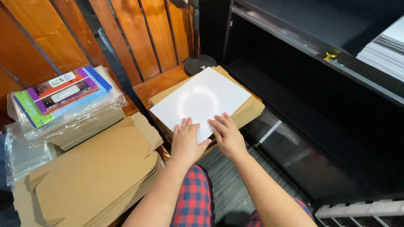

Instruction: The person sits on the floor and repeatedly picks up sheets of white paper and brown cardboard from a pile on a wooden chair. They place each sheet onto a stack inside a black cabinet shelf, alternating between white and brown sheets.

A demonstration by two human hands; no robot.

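Left hand [186, 142] and right hand [227, 134], fingers spread, lie flat on the near edge of white sheet [200, 101] atop brown cardboard stack [248, 110].

Single head-worn view, looking steeply down and forward from close range over both forearms onto white sheet [200, 100] and floor

Plastic-wrapped colourful flat packages [63, 94], far left
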